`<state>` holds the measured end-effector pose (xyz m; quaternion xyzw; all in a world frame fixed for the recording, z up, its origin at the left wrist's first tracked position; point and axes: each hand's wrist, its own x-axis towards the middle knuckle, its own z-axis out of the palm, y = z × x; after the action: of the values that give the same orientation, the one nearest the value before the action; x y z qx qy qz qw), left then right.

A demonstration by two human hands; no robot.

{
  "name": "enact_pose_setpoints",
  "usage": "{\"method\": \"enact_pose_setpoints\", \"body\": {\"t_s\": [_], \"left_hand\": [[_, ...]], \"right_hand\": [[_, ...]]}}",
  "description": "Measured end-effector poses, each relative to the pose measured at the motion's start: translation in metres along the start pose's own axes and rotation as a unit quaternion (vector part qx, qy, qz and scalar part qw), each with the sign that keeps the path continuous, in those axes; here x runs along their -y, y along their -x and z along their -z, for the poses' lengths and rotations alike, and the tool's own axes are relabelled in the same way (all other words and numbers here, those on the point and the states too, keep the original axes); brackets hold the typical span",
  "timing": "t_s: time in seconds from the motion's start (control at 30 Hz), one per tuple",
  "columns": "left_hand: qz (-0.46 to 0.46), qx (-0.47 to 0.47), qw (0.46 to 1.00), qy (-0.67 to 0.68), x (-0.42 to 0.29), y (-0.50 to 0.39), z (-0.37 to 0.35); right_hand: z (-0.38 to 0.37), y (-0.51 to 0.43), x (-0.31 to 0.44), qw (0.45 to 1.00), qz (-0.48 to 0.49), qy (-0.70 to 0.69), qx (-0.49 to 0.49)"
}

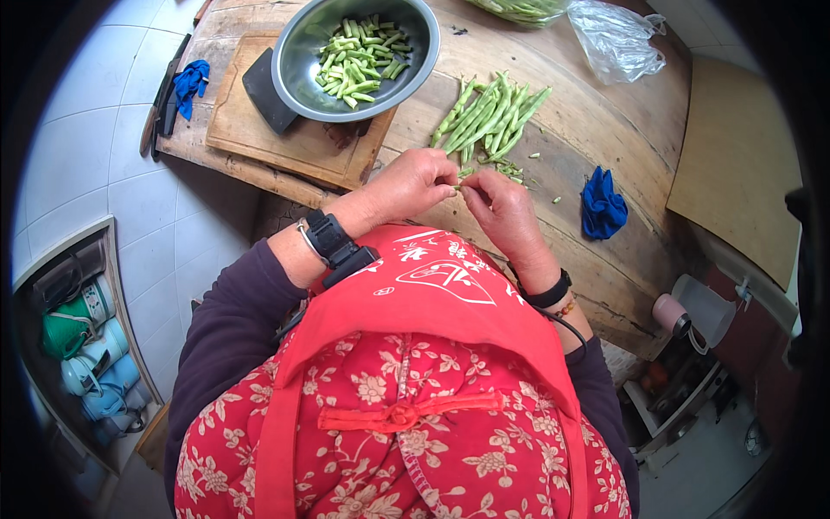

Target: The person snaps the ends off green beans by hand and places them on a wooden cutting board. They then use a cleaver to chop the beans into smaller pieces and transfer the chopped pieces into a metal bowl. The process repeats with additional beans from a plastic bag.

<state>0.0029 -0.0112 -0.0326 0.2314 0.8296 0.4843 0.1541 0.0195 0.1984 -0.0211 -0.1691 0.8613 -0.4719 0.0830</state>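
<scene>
Between the fingertips of my left hand (421, 178) and my right hand (502, 204), which nearly meet at the table's near edge, is a small green piece of bean; both hands pinch it. Just beyond them lies a pile of long green beans (493, 117) on the wooden table (603, 130). Small trimmed bean ends (509, 170) are scattered at the pile's near side. A steel bowl (285, 71) with cut bean pieces (363, 61) in it stands at the upper left, on a wooden cutting board (292, 152). A dark flat blade-like thing (269, 94) lies partly under the bowl.
A crumpled blue cloth (603, 204) lies right of my right hand, another blue cloth (191, 84) at the table's left edge near knives (159, 110). At the far side are a clear plastic bag (616, 42) and a bag of greens (525, 10). A pink cup-like container (671, 314) is at lower right.
</scene>
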Motion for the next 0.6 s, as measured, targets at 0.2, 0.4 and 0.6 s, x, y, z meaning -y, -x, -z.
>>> {"method": "enact_pose_setpoints", "body": {"t_s": [0.2, 0.4, 0.6], "left_hand": [[-0.023, -0.002, 1.000, -0.016, -0.002, -0.003, 0.000], [-0.031, -0.042, 0.998, 0.020, -0.010, -0.002, -0.004], [0.204, -0.043, 0.916, 0.343, -0.012, 0.009, -0.007]], "right_hand": [[0.000, -0.001, 0.002, 1.000, -0.019, 0.000, -0.002], [-0.006, -0.002, 0.000, 0.986, -0.110, -0.113, -0.044], [-0.013, 0.013, -0.019, 0.924, -0.186, -0.332, -0.021]]}}
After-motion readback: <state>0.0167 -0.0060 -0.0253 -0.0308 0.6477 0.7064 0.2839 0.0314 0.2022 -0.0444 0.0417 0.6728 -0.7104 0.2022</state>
